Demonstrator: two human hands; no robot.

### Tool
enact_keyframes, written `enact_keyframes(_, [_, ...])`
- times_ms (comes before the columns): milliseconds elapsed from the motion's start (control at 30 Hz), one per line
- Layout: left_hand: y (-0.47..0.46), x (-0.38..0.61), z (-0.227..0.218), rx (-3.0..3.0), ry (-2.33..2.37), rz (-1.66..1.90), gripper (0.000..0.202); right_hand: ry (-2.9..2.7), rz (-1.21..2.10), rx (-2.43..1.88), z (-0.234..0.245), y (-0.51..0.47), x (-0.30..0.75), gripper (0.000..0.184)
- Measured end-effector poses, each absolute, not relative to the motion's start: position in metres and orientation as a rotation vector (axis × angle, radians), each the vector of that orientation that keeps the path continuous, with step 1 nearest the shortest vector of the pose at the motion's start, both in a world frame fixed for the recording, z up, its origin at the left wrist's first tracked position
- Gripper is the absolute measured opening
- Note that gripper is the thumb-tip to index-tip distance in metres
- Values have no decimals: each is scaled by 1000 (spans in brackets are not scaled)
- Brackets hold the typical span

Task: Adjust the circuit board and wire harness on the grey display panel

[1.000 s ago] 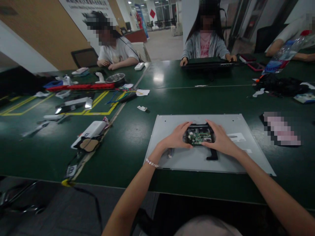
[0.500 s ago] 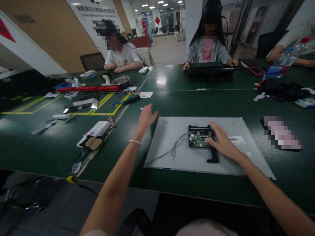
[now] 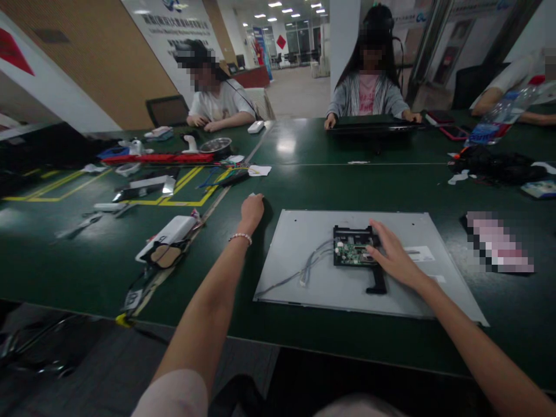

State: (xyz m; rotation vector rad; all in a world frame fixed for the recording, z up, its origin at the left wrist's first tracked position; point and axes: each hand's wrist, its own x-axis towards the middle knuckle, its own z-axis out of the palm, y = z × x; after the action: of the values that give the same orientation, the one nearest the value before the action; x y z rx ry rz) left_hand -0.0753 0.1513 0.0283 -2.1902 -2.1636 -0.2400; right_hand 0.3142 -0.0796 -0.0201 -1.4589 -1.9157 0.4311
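Observation:
On the table lies a flat grey metal panel (image 3: 304, 231), and on it a black plastic bracket (image 3: 377, 281) carrying a green circuit board (image 3: 350, 253). Grey cables (image 3: 315, 258) run from the board's left side across the panel. My right hand (image 3: 393, 255) grips the bracket's right side, thumb by the board's edge and fingers at the back corner. Left of the panel, my left hand (image 3: 252, 213) is closed low over the table. A small white bit shows at its fingertips; what it is I cannot make out.
At left are a white device with cables (image 3: 171, 234), a red strip (image 3: 160, 157) and a metal bowl (image 3: 216, 146). A phone-shaped object (image 3: 497, 243) lies right of the panel, a plastic bottle (image 3: 504, 113) farther back. People sit across; one holds a dark screen (image 3: 373, 126).
My left hand has gone from open, fingers spread, to closed, and has come down slightly at the small white bit. My right hand stays on the bracket.

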Motion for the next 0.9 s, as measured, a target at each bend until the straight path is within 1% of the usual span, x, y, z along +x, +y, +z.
enact_keyframes(100, [146,-74,33,-2172,-2143,-232,42,-1911,426,-1459,-21,-80,314,66])
enact_keyframes(233, [122,-61,42,-2246,-2047,-231,43,-1926,409,-1450,-23,-79,316,67])
enact_keyframes(433, [45,-21,47,-2556,-1737,-217,38,-1953,401,-1452,-22,-79,318,67])
enact_keyframes(633, [-24,12,42,-2735,-1578,-145,34,-1963,394,-1473,-20,-81,317,68])
enact_keyframes(900, [-40,33,40,-2732,-1608,-115,26,-1970,379,-1491,-18,-84,315,66])
